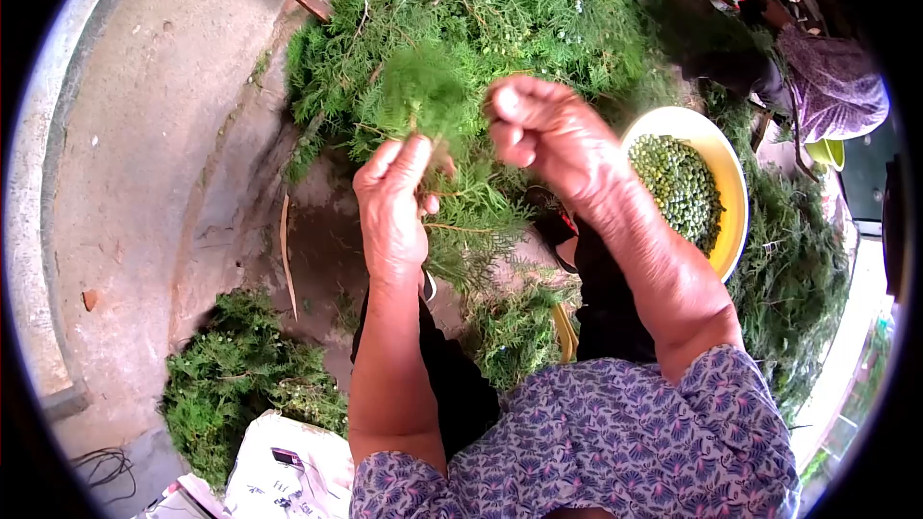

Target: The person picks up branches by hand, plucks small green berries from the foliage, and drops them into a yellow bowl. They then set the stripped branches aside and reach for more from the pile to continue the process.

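Head view looks down at two bare hands and lots of green. The left hand (pixel 389 207) holds a green sprig (pixel 423 91) up in front of the person, over a big pile of branches (pixel 538 10). Its fingers (pixel 409 159) are closed around the sprig's thin stem, near the bottom. The right hand (pixel 553 135) is just beside the sprig's leafy top. Its fingers (pixel 510 111) are curled tight, with the tips at the leaves. I cannot tell if they pinch a little bit of it.

The sprig looks very light, soft and bendy. The feathery leaves would likely squash or snap off, so the stem is the best place to hold it.

A yellow bowl (pixel 738 231) sits near the right arm, with small green seeds (pixel 678 187) in it. A smaller pile of greens (pixel 240 375) lies on the ground (pixel 144 154) to the left. Another person's sleeve (pixel 832 86) shows far off at the top right.
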Tool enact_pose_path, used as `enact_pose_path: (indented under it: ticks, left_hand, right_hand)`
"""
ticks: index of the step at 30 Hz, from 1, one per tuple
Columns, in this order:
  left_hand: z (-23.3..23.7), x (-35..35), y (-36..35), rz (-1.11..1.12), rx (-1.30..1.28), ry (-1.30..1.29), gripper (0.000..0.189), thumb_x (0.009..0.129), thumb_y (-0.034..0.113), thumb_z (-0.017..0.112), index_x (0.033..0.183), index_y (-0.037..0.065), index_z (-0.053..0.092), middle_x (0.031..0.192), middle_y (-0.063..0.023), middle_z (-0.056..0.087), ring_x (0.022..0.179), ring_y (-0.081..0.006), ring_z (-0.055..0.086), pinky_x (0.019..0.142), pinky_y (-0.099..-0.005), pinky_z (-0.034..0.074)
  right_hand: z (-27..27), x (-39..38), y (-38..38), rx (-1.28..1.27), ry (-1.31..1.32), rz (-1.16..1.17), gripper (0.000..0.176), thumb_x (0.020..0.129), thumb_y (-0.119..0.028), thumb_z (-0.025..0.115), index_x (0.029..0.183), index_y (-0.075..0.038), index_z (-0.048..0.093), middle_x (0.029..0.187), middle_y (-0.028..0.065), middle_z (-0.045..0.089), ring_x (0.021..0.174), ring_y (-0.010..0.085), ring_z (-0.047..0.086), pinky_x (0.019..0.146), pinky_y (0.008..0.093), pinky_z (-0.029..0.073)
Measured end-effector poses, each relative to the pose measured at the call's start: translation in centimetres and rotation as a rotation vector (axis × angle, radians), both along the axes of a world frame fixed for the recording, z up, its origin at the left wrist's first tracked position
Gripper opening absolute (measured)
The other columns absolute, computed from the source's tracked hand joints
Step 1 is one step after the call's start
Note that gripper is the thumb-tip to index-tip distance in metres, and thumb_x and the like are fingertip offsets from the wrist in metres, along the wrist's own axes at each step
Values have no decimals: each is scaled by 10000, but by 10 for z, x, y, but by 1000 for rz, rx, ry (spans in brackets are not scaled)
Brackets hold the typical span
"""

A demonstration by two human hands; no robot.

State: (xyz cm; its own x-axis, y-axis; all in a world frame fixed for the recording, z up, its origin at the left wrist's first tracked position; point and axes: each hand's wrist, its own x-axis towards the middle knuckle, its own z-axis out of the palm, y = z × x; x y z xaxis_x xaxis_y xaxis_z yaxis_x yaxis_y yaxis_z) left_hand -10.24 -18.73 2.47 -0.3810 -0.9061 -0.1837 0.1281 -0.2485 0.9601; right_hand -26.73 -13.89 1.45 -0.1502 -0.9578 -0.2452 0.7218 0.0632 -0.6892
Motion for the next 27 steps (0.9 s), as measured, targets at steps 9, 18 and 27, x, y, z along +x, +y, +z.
enact_pose_path:
  ticks: [9,18,27]
  left_hand:
    - [-39,28,-31,-142,383,792,272,896,315,442,869,57,527,530,17,380,434,-99,309,430,-214,282]
    - [-49,32,-40,-371,210,1254,224,916,225,368,935,39,491,535,20,441,438,-98,380,458,-236,317]
    - [-40,33,-37,-413,219,1361,149,851,108,427,923,-17,466,537,-4,439,438,-115,382,455,-247,314]
  right_hand:
    - [-24,-133,130,518,1110,-288,326,725,-119,575,1021,11,540,891,134,580,842,217,572,752,313,467]
    - [-125,-240,265,805,2175,-269,306,738,-12,490,1039,-27,541,995,155,565,931,300,546,819,386,426]
    - [-91,-211,222,1182,2322,55,412,771,-351,593,1101,-110,536,1165,164,463,969,351,510,791,425,436]
